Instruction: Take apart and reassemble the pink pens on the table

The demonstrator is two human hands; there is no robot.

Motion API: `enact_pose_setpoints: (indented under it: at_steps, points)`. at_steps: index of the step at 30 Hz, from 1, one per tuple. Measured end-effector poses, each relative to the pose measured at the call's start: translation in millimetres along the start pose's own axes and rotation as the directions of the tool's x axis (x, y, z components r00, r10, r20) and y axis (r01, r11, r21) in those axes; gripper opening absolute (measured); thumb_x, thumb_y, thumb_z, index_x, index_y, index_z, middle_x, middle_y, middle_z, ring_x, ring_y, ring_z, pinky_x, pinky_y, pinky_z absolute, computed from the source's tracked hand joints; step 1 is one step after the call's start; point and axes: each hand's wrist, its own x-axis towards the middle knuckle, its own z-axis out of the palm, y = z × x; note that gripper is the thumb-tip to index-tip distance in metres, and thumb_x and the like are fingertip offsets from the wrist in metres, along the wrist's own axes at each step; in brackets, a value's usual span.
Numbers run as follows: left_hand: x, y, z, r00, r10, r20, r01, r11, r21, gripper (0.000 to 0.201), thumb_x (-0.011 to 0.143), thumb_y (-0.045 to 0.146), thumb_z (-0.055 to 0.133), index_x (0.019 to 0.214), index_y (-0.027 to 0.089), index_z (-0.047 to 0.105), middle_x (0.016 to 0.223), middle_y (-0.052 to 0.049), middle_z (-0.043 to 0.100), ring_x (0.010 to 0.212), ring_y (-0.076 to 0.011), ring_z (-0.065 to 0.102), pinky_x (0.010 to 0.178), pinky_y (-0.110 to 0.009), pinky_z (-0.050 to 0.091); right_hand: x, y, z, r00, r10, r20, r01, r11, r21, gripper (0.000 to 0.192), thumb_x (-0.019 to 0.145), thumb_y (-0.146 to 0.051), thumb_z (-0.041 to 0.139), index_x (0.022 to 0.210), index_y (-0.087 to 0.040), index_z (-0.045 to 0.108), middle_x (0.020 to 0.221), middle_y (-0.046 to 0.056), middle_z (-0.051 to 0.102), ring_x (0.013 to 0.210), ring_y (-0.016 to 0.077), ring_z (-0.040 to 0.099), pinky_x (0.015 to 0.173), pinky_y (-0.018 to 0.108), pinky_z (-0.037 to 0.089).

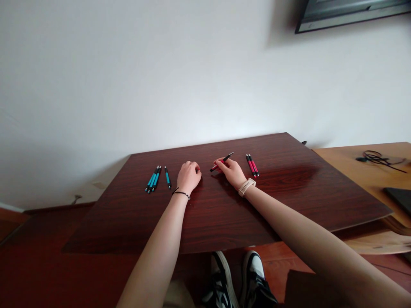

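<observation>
The right hand (231,171) pinches a red pen (221,162) just left of two red pens (252,165) — the left hand (189,176), curled and empty, rests farther left.

So on the worktop (289,201), toward the far edge, there's a bunch of pens (153,179) off to the left, with one single pen (167,177) just right of them. The left hand (189,176) sits right of that. Next over is the right hand (231,172), with a pen (222,161) at its fingertips. Two more pens (252,165) lie side by side just right of it. A second table (362,175) stands to the right, with cables (377,158) on it.
</observation>
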Motion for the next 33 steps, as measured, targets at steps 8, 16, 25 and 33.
enact_pose_setpoints:
  at_steps: [8, 16, 25, 33]
  points:
    - [-1.3, -1.5, -2.2, 0.999, -0.016, 0.03, 0.016, 1.0, 0.013, 0.008, 0.092, 0.017, 0.065, 0.091, 0.022, 0.071, 0.108, -0.011, 0.068, 0.11, -0.029, 0.064, 0.105, -0.041, 0.052, 1.9, 0.0, -0.9, 1.0, -0.004, 0.018, 0.004, 0.999, -0.053, 0.039, 0.093, -0.058, 0.072, 0.102, -0.02, 0.078, 0.101, 0.01, 0.082, 0.091, 0.025, 0.076, 0.082, 0.036, 0.059]
    - [-1.6, -0.4, 0.4, 1.0, -0.006, -0.02, 0.005, 0.999, -0.049, 0.017, 0.088, 0.011, 0.062, 0.098, 0.021, 0.071, 0.11, -0.013, 0.069, 0.111, -0.0313, 0.063, 0.103, -0.045, 0.052, 1.3, -1.5, 0.5, 1.0, 0.004, 0.013, -0.004, 1.0, 0.001, 0.04, 0.09, -0.059, 0.076, 0.099, -0.02, 0.078, 0.096, 0.009, 0.081, 0.089, 0.0252, 0.076, 0.083, 0.037, 0.059]
    - [-8.6, 24.8, -2.6, 0.955, 0.238, -0.177, -0.283, 0.911, -0.299, 0.014, 0.1, 0.016, 0.054, 0.1, 0.023, 0.066, 0.097, -0.006, 0.069, 0.097, -0.0237, 0.063, 0.091, -0.037, 0.05, 1.5, -8.1, 0.8, 0.99, 0.117, -0.073, -0.086, 0.94, 0.33, 0.044, 0.077, -0.054, 0.09, 0.097, -0.023, 0.065, 0.09, 0.003, 0.079, 0.08, 0.0185, 0.075, 0.078, 0.033, 0.062]
    - [-12.5, 31.4, 10.1, 0.958, 0.219, -0.185, -0.273, 0.895, -0.354, 0.009, 0.105, 0.03, 0.059, 0.107, 0.023, 0.064, 0.095, -0.004, 0.068, 0.086, -0.0213, 0.062, 0.081, -0.033, 0.048, -1.9, -20.6, 3.1, 0.985, 0.172, -0.035, -0.139, 0.887, 0.441, 0.051, 0.072, -0.061, 0.092, 0.094, -0.023, 0.066, 0.082, 0.001, 0.072, 0.072, 0.0149, 0.069, 0.071, 0.028, 0.059]
